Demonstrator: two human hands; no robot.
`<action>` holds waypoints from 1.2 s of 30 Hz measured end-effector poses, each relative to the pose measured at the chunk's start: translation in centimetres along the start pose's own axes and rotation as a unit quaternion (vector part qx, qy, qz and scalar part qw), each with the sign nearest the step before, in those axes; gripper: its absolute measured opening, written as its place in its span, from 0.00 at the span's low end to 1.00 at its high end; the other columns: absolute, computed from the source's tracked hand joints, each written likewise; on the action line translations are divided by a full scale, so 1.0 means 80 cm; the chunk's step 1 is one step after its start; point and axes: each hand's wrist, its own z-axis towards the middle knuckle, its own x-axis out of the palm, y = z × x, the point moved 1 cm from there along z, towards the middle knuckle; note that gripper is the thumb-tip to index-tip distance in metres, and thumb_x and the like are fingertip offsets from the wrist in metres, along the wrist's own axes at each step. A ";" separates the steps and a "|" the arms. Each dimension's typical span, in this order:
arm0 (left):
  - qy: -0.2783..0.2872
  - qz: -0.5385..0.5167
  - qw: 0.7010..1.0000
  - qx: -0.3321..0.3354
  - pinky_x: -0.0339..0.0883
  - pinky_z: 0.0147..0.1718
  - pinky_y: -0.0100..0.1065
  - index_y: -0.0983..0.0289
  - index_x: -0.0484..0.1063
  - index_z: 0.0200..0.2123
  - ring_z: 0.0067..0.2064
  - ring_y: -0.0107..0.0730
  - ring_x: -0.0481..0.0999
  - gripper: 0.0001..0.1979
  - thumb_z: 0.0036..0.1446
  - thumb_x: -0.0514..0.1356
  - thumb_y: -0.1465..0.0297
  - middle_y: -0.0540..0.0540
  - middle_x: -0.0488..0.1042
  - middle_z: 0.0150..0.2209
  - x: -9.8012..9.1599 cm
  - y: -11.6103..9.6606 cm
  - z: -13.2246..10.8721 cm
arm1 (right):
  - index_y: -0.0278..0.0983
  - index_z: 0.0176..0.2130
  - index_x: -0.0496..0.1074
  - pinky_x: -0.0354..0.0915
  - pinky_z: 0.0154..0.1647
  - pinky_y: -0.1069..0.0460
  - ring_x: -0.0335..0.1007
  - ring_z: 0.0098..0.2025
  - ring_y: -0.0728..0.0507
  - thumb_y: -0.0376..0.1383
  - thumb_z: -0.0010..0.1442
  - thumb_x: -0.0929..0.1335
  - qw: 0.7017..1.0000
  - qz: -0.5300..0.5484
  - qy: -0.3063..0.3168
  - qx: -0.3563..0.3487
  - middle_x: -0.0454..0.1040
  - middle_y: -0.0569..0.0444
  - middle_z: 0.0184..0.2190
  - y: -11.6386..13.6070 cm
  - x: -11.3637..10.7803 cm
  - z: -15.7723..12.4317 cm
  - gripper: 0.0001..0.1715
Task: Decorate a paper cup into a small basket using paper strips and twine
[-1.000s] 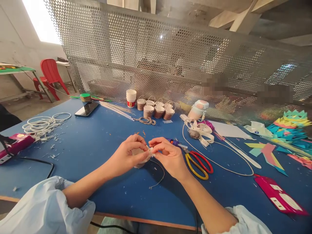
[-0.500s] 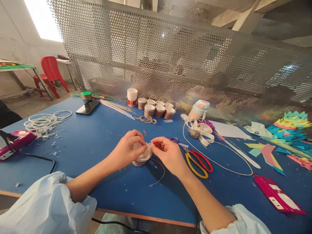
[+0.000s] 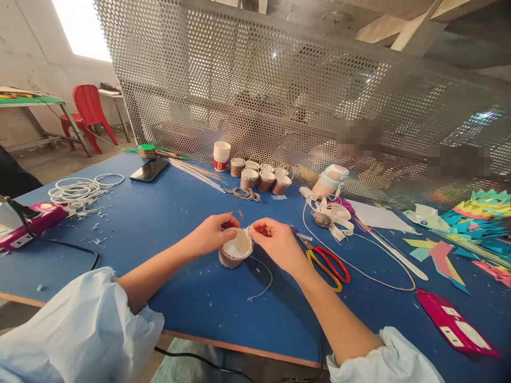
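A small paper cup (image 3: 231, 259) wrapped in brownish cord stands on the blue table, its white inside facing up towards me. My left hand (image 3: 209, 234) grips its left rim between thumb and fingers. At the right rim, my right hand (image 3: 273, 242) has thumb and fingertips pinched together on the edge; whether a bit of cord is also between them is too small to tell. A loose cord end (image 3: 268, 284) curls from the cup's right side onto the table. Just right of my right hand lie scissors (image 3: 333, 266) with red and yellow handles.
Behind the cup stand several wrapped cups (image 3: 249, 178), a paper cup stack (image 3: 222, 157) and a twine coil (image 3: 243, 194). A phone (image 3: 149, 170) and white cord coil (image 3: 80, 189) lie left. To the right are a bottle (image 3: 330, 181), measuring tape (image 3: 339, 226) and power strip (image 3: 455, 324).
My hands have drawn slightly apart, uncovering more of the cup's inside. The left hand has moved from over the opening to the left rim. The view has shifted a little.
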 end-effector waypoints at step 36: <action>-0.023 -0.069 0.996 -0.047 0.61 0.28 0.31 0.64 0.79 0.33 0.30 0.33 0.71 0.14 0.47 0.55 0.67 0.51 0.76 0.28 0.017 -0.001 -0.003 | 0.38 0.31 0.70 0.63 0.30 0.52 0.67 0.29 0.47 0.40 0.57 0.67 0.994 -0.105 0.018 0.007 0.72 0.56 0.26 0.012 -0.002 -0.010 0.08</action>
